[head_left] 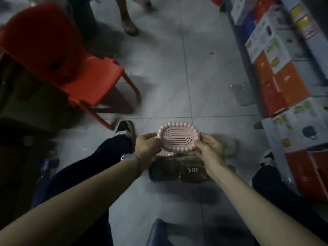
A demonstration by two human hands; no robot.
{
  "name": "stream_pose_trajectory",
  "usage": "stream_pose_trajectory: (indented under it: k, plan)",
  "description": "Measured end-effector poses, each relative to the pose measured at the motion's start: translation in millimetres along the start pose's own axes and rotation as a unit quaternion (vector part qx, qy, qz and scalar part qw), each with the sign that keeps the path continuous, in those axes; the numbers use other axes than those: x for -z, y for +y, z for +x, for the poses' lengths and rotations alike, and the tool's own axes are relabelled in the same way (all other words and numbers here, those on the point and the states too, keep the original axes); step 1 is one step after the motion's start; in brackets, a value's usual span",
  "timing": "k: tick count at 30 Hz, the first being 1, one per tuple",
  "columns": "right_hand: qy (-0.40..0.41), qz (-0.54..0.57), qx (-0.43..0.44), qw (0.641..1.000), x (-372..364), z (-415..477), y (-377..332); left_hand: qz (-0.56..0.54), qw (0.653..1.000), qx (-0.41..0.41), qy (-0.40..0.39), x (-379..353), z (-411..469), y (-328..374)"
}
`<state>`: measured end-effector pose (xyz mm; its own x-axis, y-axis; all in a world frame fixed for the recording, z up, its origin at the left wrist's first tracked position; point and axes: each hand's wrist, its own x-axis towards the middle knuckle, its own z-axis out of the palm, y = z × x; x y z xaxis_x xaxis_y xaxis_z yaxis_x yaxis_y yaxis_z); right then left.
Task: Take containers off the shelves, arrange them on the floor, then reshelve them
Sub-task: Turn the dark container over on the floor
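Note:
A pink oval container (178, 136) with a beaded rim and slotted top is held level above the floor, wrapped in clear film. My left hand (146, 145) grips its left end and my right hand (209, 148) grips its right end. Just beneath it the beaded edge of a second pink container (166, 154) shows. Under that, on the tiled floor, lie dark wrapped containers (179, 172) with a white label. My left wrist carries a watch.
A red plastic chair (85, 71) stands at the left. Shelves of boxed goods (284, 82) run along the right. Another person's feet (129, 23) are at the far end of the aisle. My legs and shoe (125, 129) flank the pile. A clear wrapper (239, 93) lies near the shelves.

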<state>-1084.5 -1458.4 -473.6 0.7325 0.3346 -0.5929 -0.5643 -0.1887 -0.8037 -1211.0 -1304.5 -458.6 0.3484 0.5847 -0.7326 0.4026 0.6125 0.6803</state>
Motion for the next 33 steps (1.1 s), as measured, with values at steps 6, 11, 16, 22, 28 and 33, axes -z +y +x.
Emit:
stream_pose_trajectory:
  k: [6,11,16,22,28,33]
  plan:
    - [-0.022,-0.031,-0.051,0.998,-25.9,36.7,42.2,0.004,0.998,-0.010,0.056,17.0,61.1,-38.7]
    - [-0.060,-0.066,-0.070,0.994,-36.8,52.6,59.5,0.050,0.997,-0.011,0.053,26.9,94.5,-60.6]
    - [-0.103,-0.098,-0.094,0.985,-42.5,61.5,76.6,0.047,0.999,-0.002,0.022,32.6,108.5,-61.1]
    - [-0.109,-0.096,-0.097,0.985,-48.1,74.6,88.6,0.046,0.998,0.034,-0.033,24.0,100.3,-60.1]
    - [-0.115,-0.086,-0.125,0.982,-47.3,76.7,99.2,0.055,0.995,0.059,-0.052,21.7,95.4,-64.5]
    - [-0.122,-0.080,-0.126,0.981,-49.0,75.7,100.5,0.040,0.997,0.049,-0.052,26.8,102.1,-68.4]
